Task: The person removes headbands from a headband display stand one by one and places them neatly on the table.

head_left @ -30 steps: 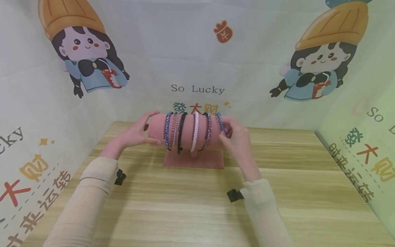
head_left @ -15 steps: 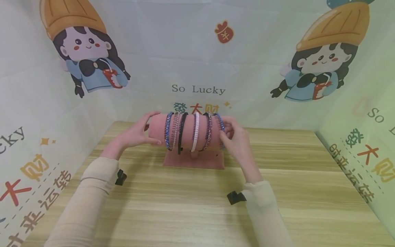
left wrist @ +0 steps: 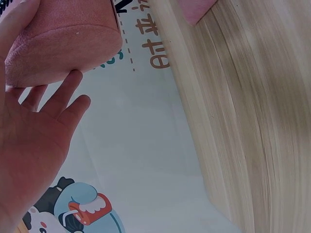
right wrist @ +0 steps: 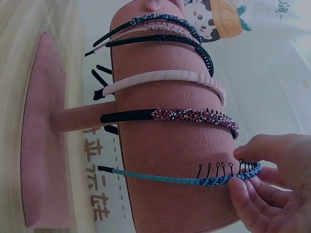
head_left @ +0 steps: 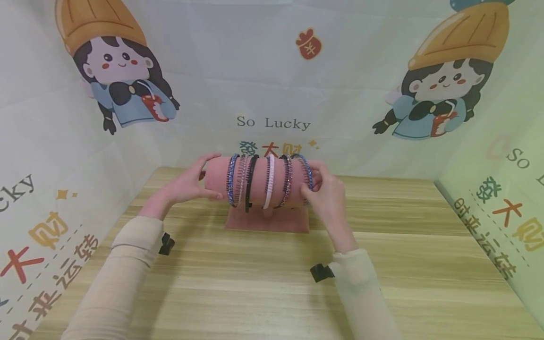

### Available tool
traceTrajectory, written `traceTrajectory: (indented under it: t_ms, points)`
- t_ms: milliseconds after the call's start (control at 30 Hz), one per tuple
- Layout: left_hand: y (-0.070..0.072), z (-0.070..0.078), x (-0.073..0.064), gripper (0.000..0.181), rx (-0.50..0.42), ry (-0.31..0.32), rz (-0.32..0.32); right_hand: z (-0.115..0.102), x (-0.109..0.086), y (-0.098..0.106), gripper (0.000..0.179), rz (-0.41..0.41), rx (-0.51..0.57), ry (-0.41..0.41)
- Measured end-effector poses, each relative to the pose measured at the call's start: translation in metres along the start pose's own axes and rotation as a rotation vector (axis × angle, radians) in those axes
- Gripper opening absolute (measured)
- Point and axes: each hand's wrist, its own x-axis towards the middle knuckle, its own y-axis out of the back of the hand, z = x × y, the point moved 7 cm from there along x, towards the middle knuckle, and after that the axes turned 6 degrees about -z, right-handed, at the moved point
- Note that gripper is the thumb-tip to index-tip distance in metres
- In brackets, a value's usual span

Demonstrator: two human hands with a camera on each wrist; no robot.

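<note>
Blue braided headband [right wrist: 216,180]: is being held around the right end of the pink roll [head_left: 217,175], to the right of the beaded headband [right wrist: 187,115] and apart from it; its dark-tipped end is hanging below the pink roll.
Right grip [head_left: 327,194]: the blue braided headband is being pinched between thumb and fingers along its toothed stretch.
Left grip [head_left: 186,184]: the left end of the pink roll is being clasped, thumb on the near side; steadying is seemingly being done here.
Row on the roll: the pale pink wrapped headband [right wrist: 165,76], black headband [right wrist: 155,40] and blue sequined headband [head_left: 231,182] are also being carried, further left.
Pink base [head_left: 267,222]: is being supported by the desk [head_left: 255,288].
Step in hand: the blue braided headband is apparently being adjusted; how snugly it is sitting cannot be told.
Next move: squaring it to the row is probably being called for, with the pinch being released only once it is sitting securely.
</note>
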Motion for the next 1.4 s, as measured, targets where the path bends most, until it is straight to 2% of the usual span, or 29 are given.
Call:
traceTrajectory:
  t_ms: [400, 600, 1200, 1400]
  points:
    - [-0.001, -0.004, 0.001, 0.112, -0.015, 0.007, 0.006, 0.0, -0.001, 0.011, 0.042, 0.079, 0.025, -0.011]
    - [0.0, -0.006, 0.002, 0.113, -0.023, 0.002, 0.014, -0.008, -0.003, 0.02, 0.04, 0.119, 0.033, 0.027]
    - [0.0, -0.006, 0.002, 0.114, -0.03, -0.006, 0.029, -0.02, -0.009, 0.04, 0.039, 0.17, 0.035, 0.082]
    - [0.0, -0.005, 0.004, 0.115, -0.026, -0.013, 0.031, -0.021, -0.009, 0.045, 0.041, 0.151, 0.034, 0.077]
